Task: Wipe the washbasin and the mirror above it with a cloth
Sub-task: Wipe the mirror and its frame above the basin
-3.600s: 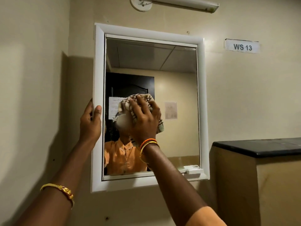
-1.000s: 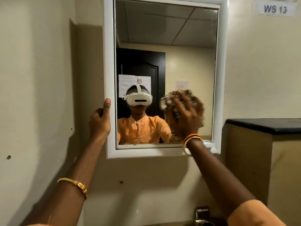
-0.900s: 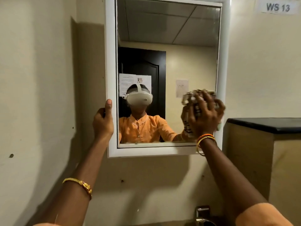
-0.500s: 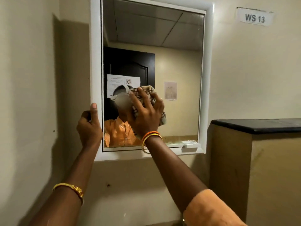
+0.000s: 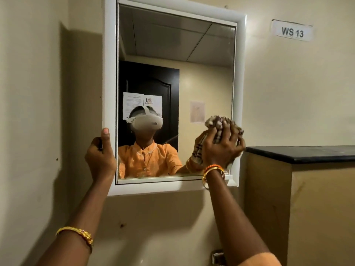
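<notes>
A white-framed mirror (image 5: 192,54) hangs on the cream wall in front of me. My left hand (image 5: 100,156) grips the frame's left edge near the bottom, thumb up along it. My right hand (image 5: 222,148) presses a bunched checked cloth (image 5: 217,121) against the glass at the lower right corner. The washbasin is out of view; only a bit of metal tap fitting (image 5: 218,257) shows at the bottom edge.
A partition with a black stone top (image 5: 307,153) stands close to the mirror's right side. A "WS 13" label (image 5: 292,32) is stuck on the wall at upper right. The mirror reflects a dark door and ceiling panels.
My right hand with the cloth has swept from the mirror's middle to its lower right corner. The left hand has stayed on the frame's left edge.
</notes>
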